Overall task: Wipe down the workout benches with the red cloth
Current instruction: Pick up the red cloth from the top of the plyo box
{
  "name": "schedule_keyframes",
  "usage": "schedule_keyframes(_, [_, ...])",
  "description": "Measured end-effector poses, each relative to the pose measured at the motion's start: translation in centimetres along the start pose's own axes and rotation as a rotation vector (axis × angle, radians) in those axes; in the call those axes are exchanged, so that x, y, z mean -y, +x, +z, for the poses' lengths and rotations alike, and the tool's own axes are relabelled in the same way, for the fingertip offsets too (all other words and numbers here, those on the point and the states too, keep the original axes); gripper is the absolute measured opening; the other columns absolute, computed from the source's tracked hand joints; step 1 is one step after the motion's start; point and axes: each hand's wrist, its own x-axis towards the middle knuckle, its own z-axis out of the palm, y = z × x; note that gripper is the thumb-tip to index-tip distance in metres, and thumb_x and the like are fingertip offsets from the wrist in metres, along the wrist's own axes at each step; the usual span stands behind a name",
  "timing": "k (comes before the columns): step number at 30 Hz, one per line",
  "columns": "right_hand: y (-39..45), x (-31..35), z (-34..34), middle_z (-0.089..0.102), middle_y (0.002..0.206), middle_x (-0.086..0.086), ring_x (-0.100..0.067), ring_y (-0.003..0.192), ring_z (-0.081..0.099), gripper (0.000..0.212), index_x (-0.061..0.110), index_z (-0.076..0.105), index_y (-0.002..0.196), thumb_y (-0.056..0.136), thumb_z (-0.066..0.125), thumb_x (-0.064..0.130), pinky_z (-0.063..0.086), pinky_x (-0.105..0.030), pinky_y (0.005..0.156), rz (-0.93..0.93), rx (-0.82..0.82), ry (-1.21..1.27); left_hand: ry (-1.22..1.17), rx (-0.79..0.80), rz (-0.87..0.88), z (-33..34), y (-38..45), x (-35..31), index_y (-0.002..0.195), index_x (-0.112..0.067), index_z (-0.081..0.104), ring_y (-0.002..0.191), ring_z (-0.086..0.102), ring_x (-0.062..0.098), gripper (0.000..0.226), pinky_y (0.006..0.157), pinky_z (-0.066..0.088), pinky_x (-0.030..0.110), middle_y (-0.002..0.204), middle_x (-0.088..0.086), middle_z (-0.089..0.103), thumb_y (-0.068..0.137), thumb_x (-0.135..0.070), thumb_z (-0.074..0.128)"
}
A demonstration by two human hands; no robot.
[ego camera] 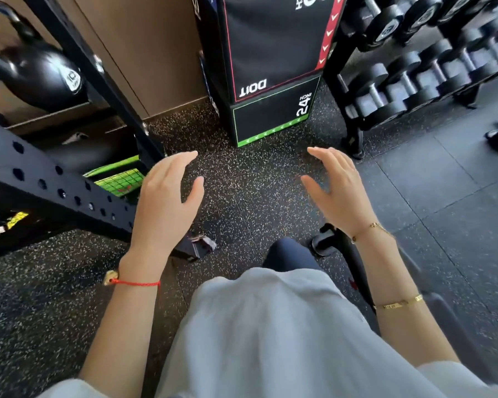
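Both hands hovered empty over the speckled floor point(256, 196), the left hand point(167, 193) and right hand point(338, 185) with fingers spread loose. A bench point(357, 259) showed dimly under the right forearm.

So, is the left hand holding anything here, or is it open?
Open. The left hand hangs over the speckled floor with fingers straight and spread, holding nothing. No red cloth shows in this view.

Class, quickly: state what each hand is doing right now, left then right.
Left hand: open, fingers relaxed, holding nothing.
Right hand: open, fingers relaxed, holding nothing.
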Motion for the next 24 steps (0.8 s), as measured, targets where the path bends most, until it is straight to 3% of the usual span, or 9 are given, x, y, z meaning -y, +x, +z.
schedule_keyframes(11, [16.4, -5.8, -0.7, 0.052, 0.137, -0.004, -0.024, 0.136, 0.038, 0.047, 0.012, 0.047, 0.137, 0.093, 0.058, 0.026, 0.030, -0.045, 0.114, 0.052, -0.028, -0.009, -0.022, 0.027, 0.036, 5.9, 17.8, -0.6, 0.138, -0.017, 0.051, 0.134, 0.046, 0.017, 0.041, 0.117, 0.036, 0.040, 0.140, 0.001, 0.055, 0.098, -0.025, 0.054])
schedule_keyframes(16, [26.9, -9.0, -2.6, 0.052, 0.136, -0.002, -0.022, 0.134, 0.039, 0.046, 0.013, 0.048, 0.136, 0.093, 0.058, 0.026, 0.030, -0.039, 0.115, -0.007, -0.009, -0.023, -0.004, -0.051, 0.015, 8.0, 27.5, -2.3, 0.137, -0.019, 0.052, 0.132, 0.047, 0.017, 0.040, 0.115, 0.036, 0.037, 0.138, 0.000, 0.056, 0.097, -0.025, 0.054])
schedule_keyframes(24, [41.5, -12.5, -4.2, 0.052, 0.136, -0.002, -0.023, 0.135, 0.039, 0.046, 0.013, 0.047, 0.137, 0.093, 0.057, 0.025, 0.030, -0.042, 0.114, -0.106, 0.037, -0.024, -0.003, -0.106, -0.046, 11.1, 39.1, -3.8, 0.137, -0.017, 0.052, 0.132, 0.048, 0.015, 0.040, 0.115, 0.034, 0.030, 0.138, 0.000, 0.057, 0.098, -0.023, 0.055])
